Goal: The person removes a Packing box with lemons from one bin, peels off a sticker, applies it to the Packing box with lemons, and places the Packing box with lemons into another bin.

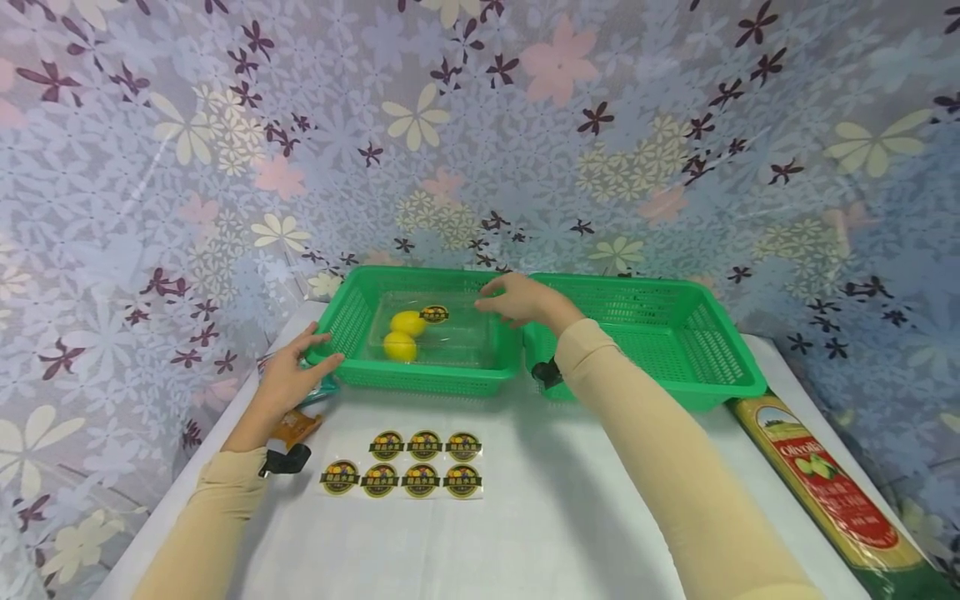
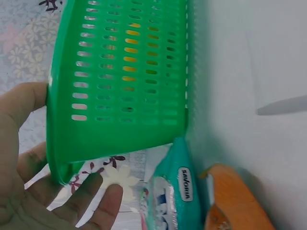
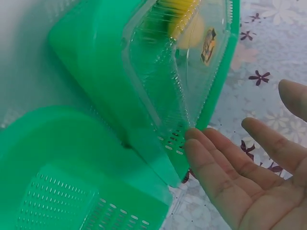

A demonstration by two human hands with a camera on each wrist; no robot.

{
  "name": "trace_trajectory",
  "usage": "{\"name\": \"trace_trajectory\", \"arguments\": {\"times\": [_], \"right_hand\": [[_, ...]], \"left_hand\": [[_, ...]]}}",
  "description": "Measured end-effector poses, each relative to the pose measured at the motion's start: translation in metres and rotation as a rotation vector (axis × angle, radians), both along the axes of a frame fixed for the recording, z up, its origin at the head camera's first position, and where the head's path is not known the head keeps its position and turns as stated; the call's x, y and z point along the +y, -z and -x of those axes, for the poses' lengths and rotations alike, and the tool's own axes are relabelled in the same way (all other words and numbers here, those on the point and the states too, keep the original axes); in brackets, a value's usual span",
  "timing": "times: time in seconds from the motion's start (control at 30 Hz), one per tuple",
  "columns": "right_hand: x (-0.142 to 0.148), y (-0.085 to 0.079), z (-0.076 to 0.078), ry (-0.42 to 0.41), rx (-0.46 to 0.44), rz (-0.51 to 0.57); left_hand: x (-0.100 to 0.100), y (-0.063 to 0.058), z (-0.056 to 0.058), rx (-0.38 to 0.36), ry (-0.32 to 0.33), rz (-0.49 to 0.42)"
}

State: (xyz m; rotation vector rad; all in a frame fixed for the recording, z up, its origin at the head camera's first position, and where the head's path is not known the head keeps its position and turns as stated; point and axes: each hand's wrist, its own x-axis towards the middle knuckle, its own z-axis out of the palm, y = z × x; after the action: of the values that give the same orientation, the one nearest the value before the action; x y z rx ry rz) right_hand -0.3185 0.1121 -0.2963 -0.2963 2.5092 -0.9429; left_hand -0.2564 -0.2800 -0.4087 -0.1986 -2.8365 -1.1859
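In the head view, a clear plastic box [image 1: 457, 343] with two lemons [image 1: 401, 346] and a round black-and-gold sticker [image 1: 434, 314] on its top lies inside the left green basket [image 1: 420, 382]. My right hand [image 1: 521, 298] reaches over that basket's right end, fingers extended. In the right wrist view its fingertips [image 3: 194, 143] are right at the box's corner, and nothing is gripped. My left hand [image 1: 288, 371] rests at the basket's left corner. The left wrist view shows its thumb [image 2: 33, 93] at the rim and the other fingers spread loosely beside the corner.
A second green basket [image 1: 720, 388] stands against the first on the right. Several round stickers [image 1: 422, 481] lie on a sheet in front. A teal packet [image 2: 184, 191] and an orange packet [image 1: 296, 427] are by my left hand. A long yellow packet [image 1: 832, 492] lies at the right edge.
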Motion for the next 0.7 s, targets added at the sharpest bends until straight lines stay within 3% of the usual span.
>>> {"name": "trace_trajectory", "arguments": {"times": [0.3,0.7], "right_hand": [[0.014,0.001,-0.012,-0.093,0.185,-0.109],[0.03,0.002,-0.036,-0.126,0.315,-0.122]], "left_hand": [[0.008,-0.01,-0.001,0.071,0.026,0.099],[0.023,-0.025,-0.007,0.132,0.101,0.156]]}}
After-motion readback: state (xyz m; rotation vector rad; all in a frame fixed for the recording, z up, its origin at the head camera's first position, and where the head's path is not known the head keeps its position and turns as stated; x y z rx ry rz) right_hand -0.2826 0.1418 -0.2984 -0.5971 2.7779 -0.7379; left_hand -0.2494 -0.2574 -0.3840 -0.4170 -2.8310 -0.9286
